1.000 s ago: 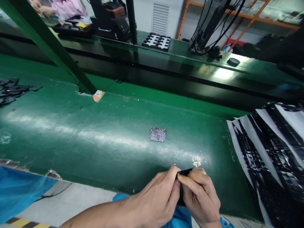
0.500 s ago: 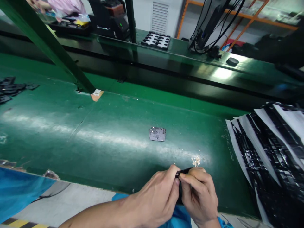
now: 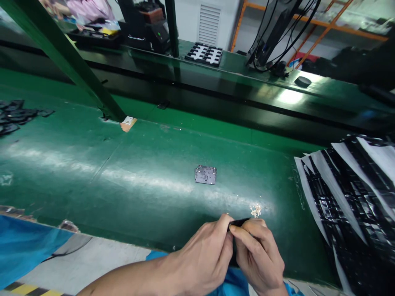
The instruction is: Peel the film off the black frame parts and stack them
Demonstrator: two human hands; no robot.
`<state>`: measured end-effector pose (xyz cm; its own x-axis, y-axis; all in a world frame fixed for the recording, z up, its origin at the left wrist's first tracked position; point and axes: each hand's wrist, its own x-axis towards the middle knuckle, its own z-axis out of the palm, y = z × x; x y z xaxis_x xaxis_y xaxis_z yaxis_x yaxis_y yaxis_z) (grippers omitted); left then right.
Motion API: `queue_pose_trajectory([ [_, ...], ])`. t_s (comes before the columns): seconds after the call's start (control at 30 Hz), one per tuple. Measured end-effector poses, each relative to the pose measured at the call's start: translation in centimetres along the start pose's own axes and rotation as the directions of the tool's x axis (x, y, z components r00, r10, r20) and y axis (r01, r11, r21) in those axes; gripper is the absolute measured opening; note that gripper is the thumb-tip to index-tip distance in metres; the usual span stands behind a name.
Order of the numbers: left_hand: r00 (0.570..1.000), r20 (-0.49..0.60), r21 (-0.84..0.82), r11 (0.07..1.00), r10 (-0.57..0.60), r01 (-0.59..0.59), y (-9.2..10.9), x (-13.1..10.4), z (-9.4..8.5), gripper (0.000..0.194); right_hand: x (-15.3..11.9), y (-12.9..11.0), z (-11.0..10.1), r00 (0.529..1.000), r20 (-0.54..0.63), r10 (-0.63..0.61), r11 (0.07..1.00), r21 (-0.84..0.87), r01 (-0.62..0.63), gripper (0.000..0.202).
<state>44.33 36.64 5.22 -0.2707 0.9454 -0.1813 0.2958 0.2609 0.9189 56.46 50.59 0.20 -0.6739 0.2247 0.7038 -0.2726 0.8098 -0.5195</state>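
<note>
Near the front edge of the green table (image 3: 148, 152), my left hand (image 3: 210, 250) and my right hand (image 3: 259, 250) both grip a thin black part (image 3: 240, 222). The fingertips of my right hand press at its left end, close to my left thumb. Most of the part is hidden by my fingers. A flat grey-black piece (image 3: 205, 175) lies on the table beyond my hands. Small pale bits (image 3: 256, 210) are heaped just past my right hand.
Sheets with black and white strips (image 3: 348, 193) cover the right side. Black pieces (image 3: 15, 115) are piled at far left. A green post (image 3: 70, 65) slants down to the table. A black and white tray (image 3: 204, 54) stands on the back ledge, and a person (image 3: 89, 10) is at upper left.
My right fingertips have shifted slightly left along the black part. Both hands still hold it. The view has moved a little.
</note>
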Motion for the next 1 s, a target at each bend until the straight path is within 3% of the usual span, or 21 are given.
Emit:
queue_pose_trajectory([
  [0.3,0.999,0.012,0.049,0.998,0.04,-0.04,-0.2,0.0,-0.1,0.024,-0.1,-0.1,-0.3,0.999,0.031,-0.02,1.0,0.007,0.02,0.048],
  [0.6,0.999,0.012,0.136,0.99,0.045,-0.046,-0.3,-0.1,0.3,0.026,0.4,-0.8,0.4,1.0,-0.018,0.021,1.0,0.011,-0.021,0.038],
  [1.0,0.997,0.068,0.133,0.991,0.021,-0.029,-0.2,-0.2,0.1,0.029,0.3,-0.8,0.7,0.999,-0.016,0.049,0.998,-0.03,-0.049,0.03],
])
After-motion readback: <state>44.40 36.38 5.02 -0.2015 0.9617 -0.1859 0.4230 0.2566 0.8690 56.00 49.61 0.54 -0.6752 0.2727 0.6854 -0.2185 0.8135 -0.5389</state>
